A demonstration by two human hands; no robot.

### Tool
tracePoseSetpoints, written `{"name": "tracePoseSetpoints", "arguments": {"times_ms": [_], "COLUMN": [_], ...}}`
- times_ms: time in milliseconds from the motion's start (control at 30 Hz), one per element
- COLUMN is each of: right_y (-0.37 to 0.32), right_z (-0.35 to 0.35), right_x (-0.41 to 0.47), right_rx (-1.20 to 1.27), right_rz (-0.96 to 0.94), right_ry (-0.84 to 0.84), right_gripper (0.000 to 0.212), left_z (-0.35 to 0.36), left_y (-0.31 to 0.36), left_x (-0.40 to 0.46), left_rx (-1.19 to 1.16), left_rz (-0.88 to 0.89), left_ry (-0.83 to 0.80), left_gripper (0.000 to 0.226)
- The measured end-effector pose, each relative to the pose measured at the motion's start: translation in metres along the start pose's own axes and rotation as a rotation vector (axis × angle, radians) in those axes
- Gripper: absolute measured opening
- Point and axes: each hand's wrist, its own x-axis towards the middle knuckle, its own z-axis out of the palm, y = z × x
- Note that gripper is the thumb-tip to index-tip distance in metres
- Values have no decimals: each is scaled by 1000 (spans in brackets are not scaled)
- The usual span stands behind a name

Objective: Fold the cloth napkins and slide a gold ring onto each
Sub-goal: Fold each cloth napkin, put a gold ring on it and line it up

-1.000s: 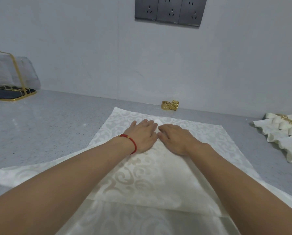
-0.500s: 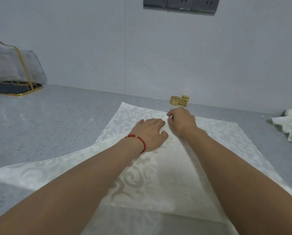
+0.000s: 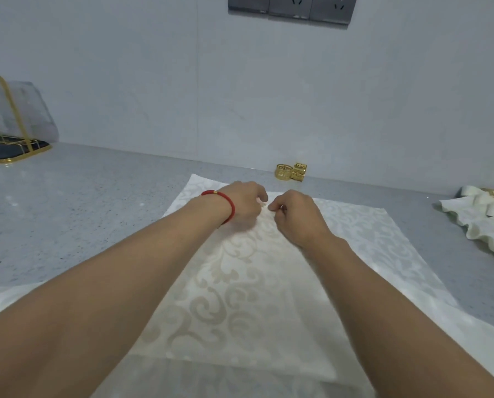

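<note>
Far left, a gold-framed stand sits on the grey counter. Centre, the patterned napkin lies spread flat, and the left hand, red bracelet at the wrist, pinches its far folded tip; the right hand pinches there too, knuckles almost touching. Just beyond, two gold rings stand by the wall. Far right, finished ringed napkins lie.

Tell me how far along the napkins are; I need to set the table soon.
Done: ringed, pleated napkins lie at right. In hand: both the left hand and right hand pinch the spread napkin at its folded tip. Left: finishing folds, then the gold rings.
</note>
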Motion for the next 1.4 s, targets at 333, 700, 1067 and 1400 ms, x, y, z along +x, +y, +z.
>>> {"name": "tracePoseSetpoints", "arguments": {"times_ms": [333, 700, 1067, 1400], "right_y": [0, -4, -4, 8], "right_z": [2, -1, -9, -15], "right_x": [-2, 1, -4, 0], "right_rx": [45, -198, 25, -81], "right_rz": [53, -62, 23, -62], "right_ry": [49, 111, 20, -73], "right_gripper": [34, 26, 22, 11], "left_z": [42, 40, 26, 25], "left_y": [4, -5, -11, -9], "left_x": [23, 22, 17, 14], "left_rx": [-8, 54, -109, 92], "left_rz": [-104, 65, 85, 115], "left_ry": [454, 503, 331, 319], "left_gripper": [24, 18, 24, 11]}}
